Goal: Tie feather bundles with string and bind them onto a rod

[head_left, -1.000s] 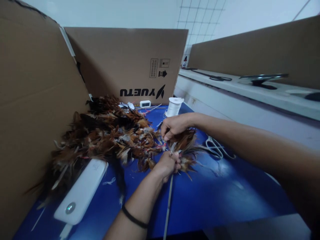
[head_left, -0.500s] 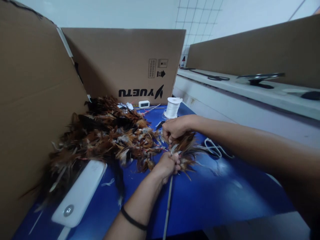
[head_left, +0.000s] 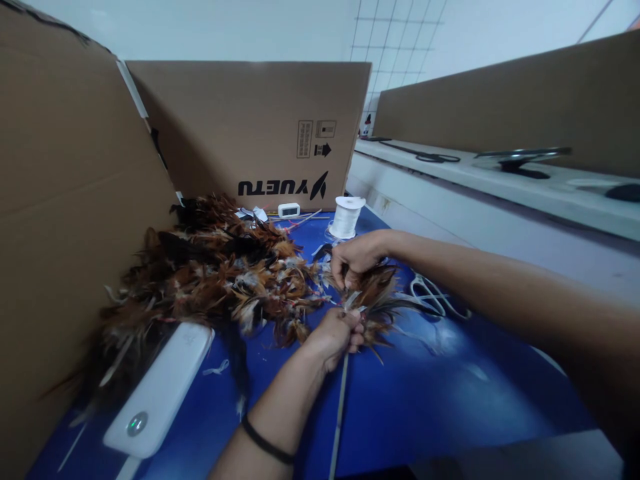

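Observation:
My left hand (head_left: 340, 333) is closed round a thin stick (head_left: 339, 417) whose lower part runs toward the table's near edge. Brown and dark feathers (head_left: 377, 290) fan out from the stick's top, beside the fingers. Just above, my right hand (head_left: 357, 257) is bent into a pinch at the feathers' left side; what lies between its fingertips is too small to make out. A large heap of brown, black and whitish feathers (head_left: 210, 283) spreads to the left, with bits of pink thread in it. White-handled scissors (head_left: 429, 297) lie right of the held feathers, partly behind my right forearm.
Behind my hands stands a spool of white cord (head_left: 346, 219). A small white digital display (head_left: 289, 211) sits near the cardboard wall (head_left: 210, 127). At the front left is a long white device (head_left: 163, 390) with a round button. A ledge (head_left: 480, 173) runs along the right.
My right hand has shifted slightly right and down, close to the feathers. My left hand keeps its grip on the stick, which has swung slightly right at its lower end.

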### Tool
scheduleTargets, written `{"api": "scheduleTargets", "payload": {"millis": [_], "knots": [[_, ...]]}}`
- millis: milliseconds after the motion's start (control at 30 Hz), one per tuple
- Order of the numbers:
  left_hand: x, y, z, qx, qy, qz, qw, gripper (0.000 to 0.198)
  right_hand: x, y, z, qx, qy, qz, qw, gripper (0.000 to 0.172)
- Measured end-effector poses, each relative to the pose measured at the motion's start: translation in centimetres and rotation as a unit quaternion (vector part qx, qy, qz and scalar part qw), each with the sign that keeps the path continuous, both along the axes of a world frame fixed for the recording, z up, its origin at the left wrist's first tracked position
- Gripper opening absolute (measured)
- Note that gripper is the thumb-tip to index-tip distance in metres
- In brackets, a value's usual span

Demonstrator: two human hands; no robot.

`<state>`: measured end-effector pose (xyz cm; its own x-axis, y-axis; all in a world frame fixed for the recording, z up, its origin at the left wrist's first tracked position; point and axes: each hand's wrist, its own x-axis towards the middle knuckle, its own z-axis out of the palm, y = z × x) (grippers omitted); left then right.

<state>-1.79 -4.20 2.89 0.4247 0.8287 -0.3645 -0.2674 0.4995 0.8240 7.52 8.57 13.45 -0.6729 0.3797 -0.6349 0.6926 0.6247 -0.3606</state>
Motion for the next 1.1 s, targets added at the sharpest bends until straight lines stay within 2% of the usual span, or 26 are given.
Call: {"api": "scheduleTargets", "payload": {"millis": [400,800,1100], "knots": [[-0.2,-0.1,0.2,-0.004,-0.061,-0.021,0.998,0.027,0.8,0.7,-0.8,-0.091,0.034,0.002,0.995,0.029],[-0.2,-0.1,0.1,-0.007,-0.055,-0.017,0.998,0.028,-1.1,-0.3,-0.9,-0.036,0.006,0.026,0.999,0.016],[-0.1,-0.1,-0.1,-0.011,-0.037,-0.014,0.999,0.031,-2.3,-1.4,-1.0,-0.048,-0.038,-0.019,0.998,0.018]]}}
